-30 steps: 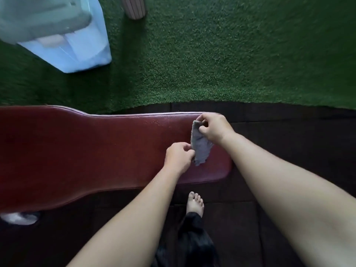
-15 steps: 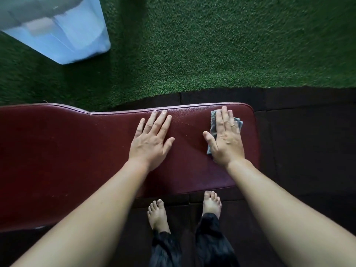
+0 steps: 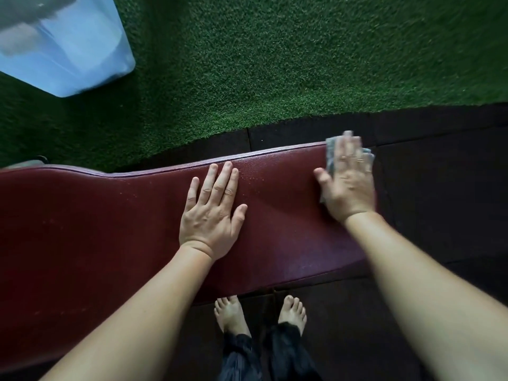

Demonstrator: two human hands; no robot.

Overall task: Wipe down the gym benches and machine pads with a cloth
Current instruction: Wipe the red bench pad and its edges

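The right hand (image 3: pixel 347 182) lies flat, fingers straight and together, pressing the grey cloth (image 3: pixel 330 156) onto the far right end of the maroon bench pad (image 3: pixel 110 229). It pinches nothing; palm and fingers only bear down. Most of the cloth is hidden under this hand. Only a strip shows along the thumb side, with a corner past the little finger that hangs over the pad's end. The hand and cloth are motion-blurred, so the cloth's folds cannot be made out.

Well to the left of that grip, the left hand (image 3: pixel 211 213) rests open on the pad, fingers spread and straight, holding nothing. Between the two hands the vinyl is pebbled, with pale specks just beside the left fingertips.

The pad runs off the left edge of the view, and both forearms are cut off at the bottom. Below the hands, two bare feet (image 3: pixel 231 314) stand on dark rubber floor tiles (image 3: pixel 439 188), with dark trouser hems above them. Beyond the pad lies green artificial turf (image 3: pixel 275 64). Far to the upper left of the hands sits a pale blue plastic container (image 3: pixel 77 56), blurred and cropped by the frame.
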